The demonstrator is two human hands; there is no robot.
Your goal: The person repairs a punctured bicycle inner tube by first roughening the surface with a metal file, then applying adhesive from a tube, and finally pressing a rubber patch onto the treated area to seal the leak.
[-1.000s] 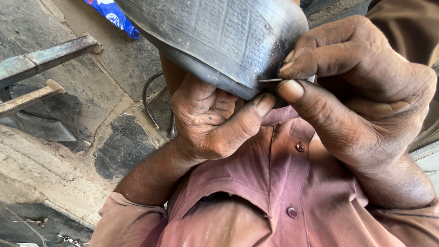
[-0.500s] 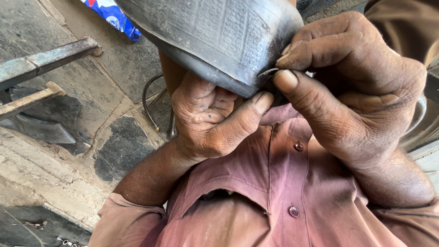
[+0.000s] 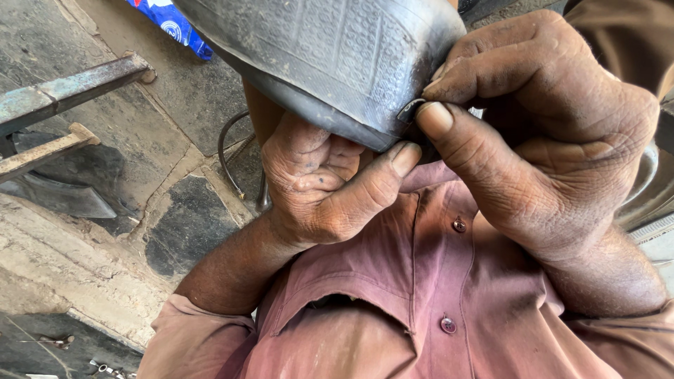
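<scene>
Single head view; looks steeply down, very close on hands; stone floor (image 3: 105, 231) seemingly far below at left.

package: blue plastic wrapper (image 3: 172, 27) | colours: blue, white and red markings | place: ground, top left, crumpled, partly hidden

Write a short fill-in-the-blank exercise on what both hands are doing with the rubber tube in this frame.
1. Both hands hold a black rubber ____ with a patterned surface.
2. The right hand pinches the tube's edge between forefinger and ____.
3. The left hand supports the tube from ____.
4. The person's shirt closes with round ____.

Missing words: tube; thumb; below; buttons
</scene>
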